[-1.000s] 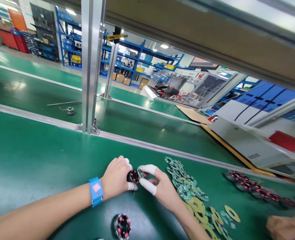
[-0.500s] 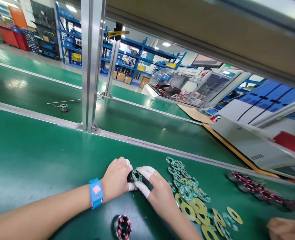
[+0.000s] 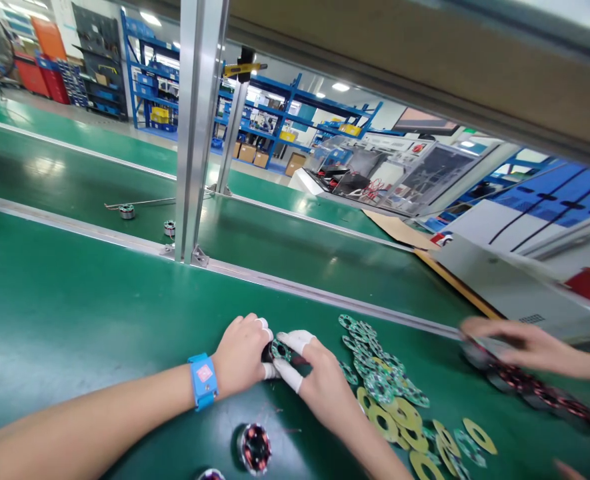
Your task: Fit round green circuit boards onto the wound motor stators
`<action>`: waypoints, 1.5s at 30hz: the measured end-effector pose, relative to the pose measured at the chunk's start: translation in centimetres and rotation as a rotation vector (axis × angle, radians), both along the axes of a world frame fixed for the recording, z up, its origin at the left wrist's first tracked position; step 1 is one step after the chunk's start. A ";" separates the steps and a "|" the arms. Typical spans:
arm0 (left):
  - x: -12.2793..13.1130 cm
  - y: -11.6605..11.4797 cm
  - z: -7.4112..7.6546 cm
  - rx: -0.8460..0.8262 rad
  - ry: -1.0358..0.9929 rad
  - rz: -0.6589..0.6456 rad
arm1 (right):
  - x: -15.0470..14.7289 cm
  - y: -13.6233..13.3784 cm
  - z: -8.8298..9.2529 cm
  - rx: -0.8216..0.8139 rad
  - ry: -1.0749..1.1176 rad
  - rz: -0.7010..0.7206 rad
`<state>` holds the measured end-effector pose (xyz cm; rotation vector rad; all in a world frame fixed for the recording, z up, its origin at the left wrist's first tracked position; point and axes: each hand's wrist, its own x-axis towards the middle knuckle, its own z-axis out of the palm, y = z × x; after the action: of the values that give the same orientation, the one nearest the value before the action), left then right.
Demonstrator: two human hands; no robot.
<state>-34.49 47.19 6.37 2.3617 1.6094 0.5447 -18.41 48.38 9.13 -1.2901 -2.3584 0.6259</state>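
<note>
My left hand (image 3: 243,351), with white finger cots and a blue wrist strap (image 3: 203,381), grips the side of a motor stator whose dark body is mostly hidden. On the stator's face is a green ring-shaped circuit board (image 3: 279,351). From the other side, my right hand (image 3: 319,377) pinches the board's edge between thumb and fingers, also in white cots. Whether the board is fully seated I cannot tell. Below my hands, a copper-wound stator (image 3: 255,449) rests on the green bench, and another stator (image 3: 211,475) is cut off by the bottom edge.
Right of my hands lie a heap of green ring boards (image 3: 375,360) and yellow insulating rings (image 3: 399,420). A co-worker's hand (image 3: 515,343) is over a row of stators (image 3: 539,387). An aluminium post (image 3: 197,147) rises beyond; two stators (image 3: 127,211) lie on the far strip.
The co-worker's hand has moved up from the lower right onto the row of stators. A second stator now shows beside the post. My hands keep their hold; the view has shifted slightly.
</note>
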 end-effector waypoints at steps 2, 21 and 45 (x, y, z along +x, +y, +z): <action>0.0 0.0 0.1 -0.007 0.000 0.008 | -0.2 0.2 0.4 -0.029 0.007 0.006; 0.4 -2.3 1.8 0.299 0.259 -0.388 | 1.2 0.8 -1.4 -0.465 0.445 -0.002; -2.3 14.0 3.3 -0.037 -0.375 0.280 | 0.1 -4.0 -3.3 -0.454 0.251 0.251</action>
<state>-36.83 61.16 9.62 1.8723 1.7522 0.9398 -18.26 44.39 5.83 -1.0062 -2.2566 1.3795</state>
